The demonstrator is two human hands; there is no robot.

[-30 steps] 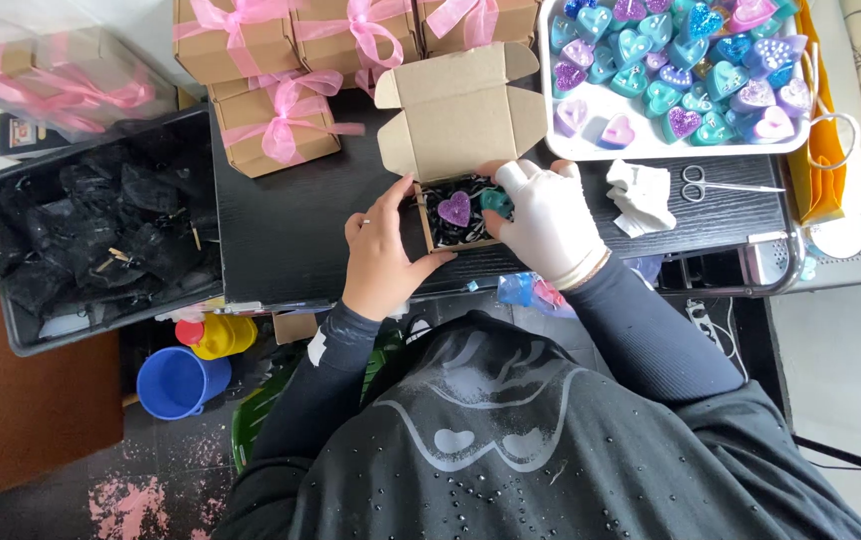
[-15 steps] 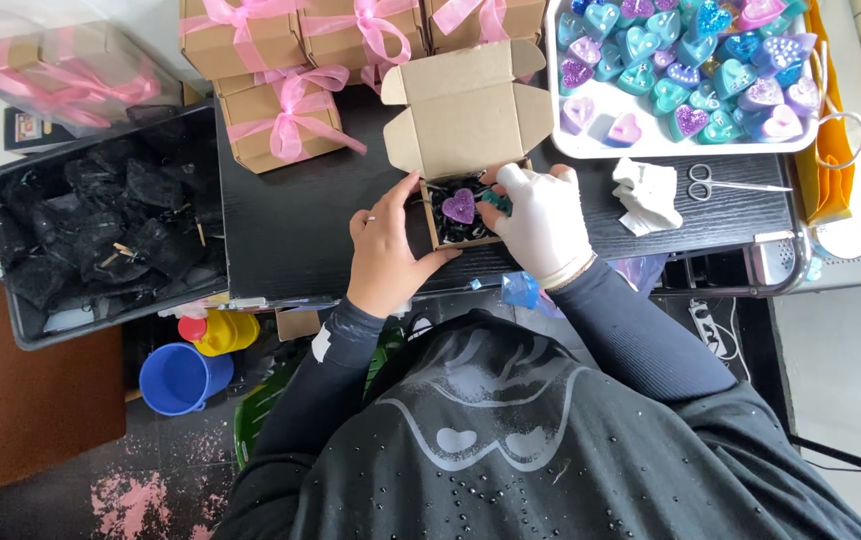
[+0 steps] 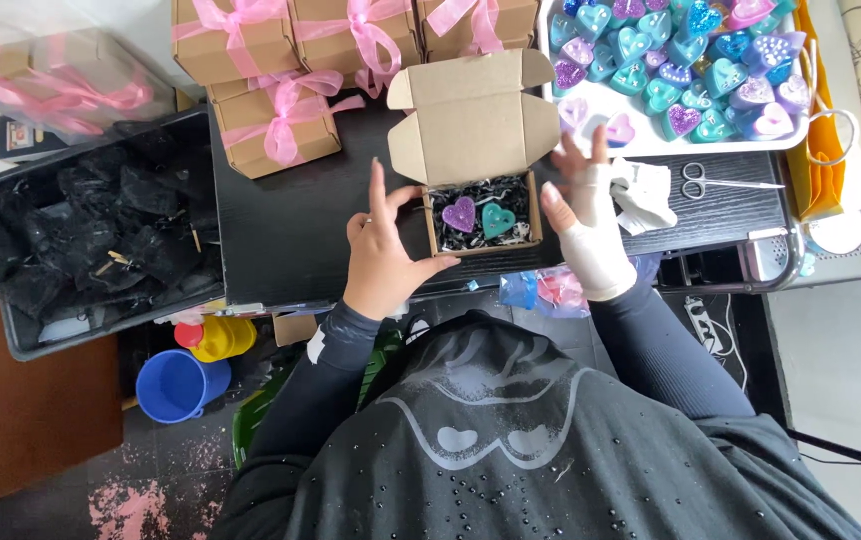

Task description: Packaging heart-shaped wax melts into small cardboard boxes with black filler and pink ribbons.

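Steadying the open cardboard box point(image 3: 481, 215) near the table's point(image 3: 291, 230) edge with my left hand point(image 3: 383, 262) on its side, right hand point(image 3: 583, 215) spread empty beside it, I see the purple heart point(image 3: 460, 213) and teal heart point(image 3: 497, 220) already nested in black shred, lid not yet closed.

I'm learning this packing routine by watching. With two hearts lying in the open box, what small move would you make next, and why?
Probably fold the lid down. The open cardboard box already holds a purple heart and a teal heart side by side on black shredded paper. The left hand steadies its left side, while the right hand is open beside it, holding nothing. The lid flap stands open behind.
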